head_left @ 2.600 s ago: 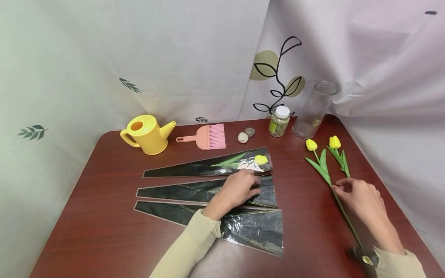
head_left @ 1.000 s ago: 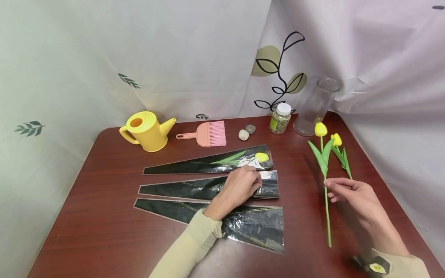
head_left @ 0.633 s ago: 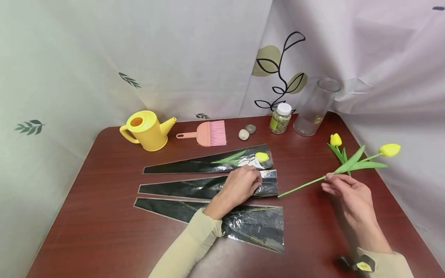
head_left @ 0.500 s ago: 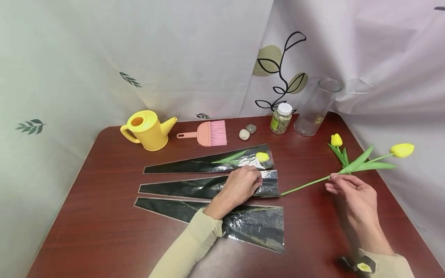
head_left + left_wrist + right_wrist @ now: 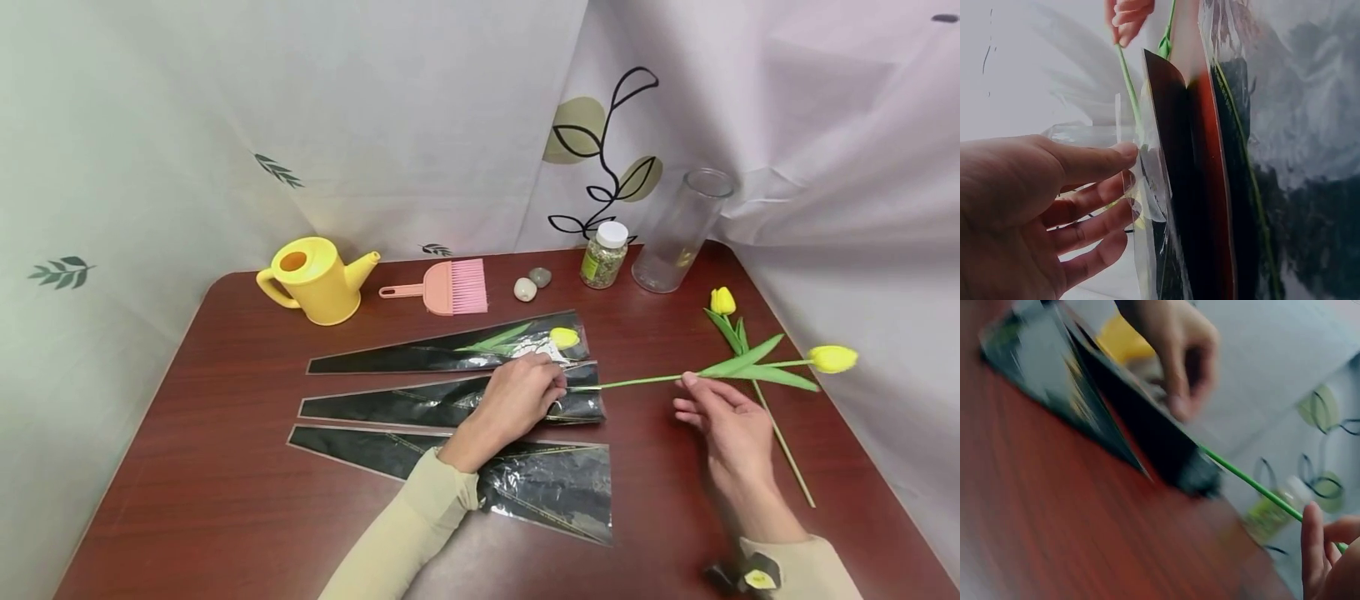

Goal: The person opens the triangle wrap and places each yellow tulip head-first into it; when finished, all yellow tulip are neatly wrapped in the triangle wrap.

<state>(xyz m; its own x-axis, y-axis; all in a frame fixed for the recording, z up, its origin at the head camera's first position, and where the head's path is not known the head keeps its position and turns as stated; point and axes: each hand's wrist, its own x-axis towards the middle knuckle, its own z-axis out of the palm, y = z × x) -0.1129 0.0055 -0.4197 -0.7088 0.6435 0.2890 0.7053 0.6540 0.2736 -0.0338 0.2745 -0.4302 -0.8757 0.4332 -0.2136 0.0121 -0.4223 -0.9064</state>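
Note:
My right hand (image 5: pixel 731 433) pinches the green stem of an artificial yellow tulip (image 5: pixel 832 359) just below its leaves, the bloom pointing right. The stem (image 5: pixel 1254 484) runs left into the mouth of the middle flower sleeve (image 5: pixel 405 404), which is black with a clear front. At that mouth my left hand (image 5: pixel 521 392) pinches the film between thumb and fingers (image 5: pixel 1125 153), lifting the clear layer off the black one. Above it lies another sleeve (image 5: pixel 390 358) with a yellow tulip (image 5: pixel 564 337) inside. A third sleeve (image 5: pixel 555 492) lies flat below, partly under the left forearm.
Another tulip (image 5: pixel 722 301) lies at the right, its stem passing under the held one. Along the back stand a yellow watering can (image 5: pixel 322 287), a pink brush (image 5: pixel 450 288), two stones (image 5: pixel 526 289), a lidded jar (image 5: pixel 603 257) and a tall glass vase (image 5: pixel 675 237).
My right hand has picked the tulip off the table, turned it stem-left and moved it left, so the stem end now enters the middle sleeve. My left hand stays at the sleeve's mouth.

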